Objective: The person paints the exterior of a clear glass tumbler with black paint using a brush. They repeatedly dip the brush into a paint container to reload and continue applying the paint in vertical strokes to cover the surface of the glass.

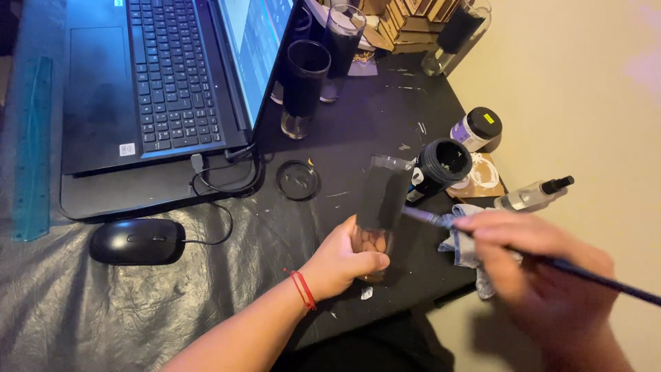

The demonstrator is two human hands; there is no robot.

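My left hand (pixel 342 262) grips the clear base of a tall glass (pixel 383 200) whose side is coated black. A red string bracelet sits on that wrist. My right hand (pixel 544 255), blurred, holds a long dark paintbrush (pixel 592 274). The brush tip touches the right side of the glass. An open black paint jar (pixel 441 167) stands just right of the glass. Its round lid (pixel 298 180) lies flat to the left.
An open laptop (pixel 158 83) and a black wired mouse (pixel 138 241) lie on the black-covered desk (pixel 103 303). Three black-painted glasses (pixel 303 86) stand behind. There are also a closed jar (pixel 476 128), a small spray bottle (pixel 533 195), a grey cloth (pixel 463 241) and a teal ruler (pixel 33 148).
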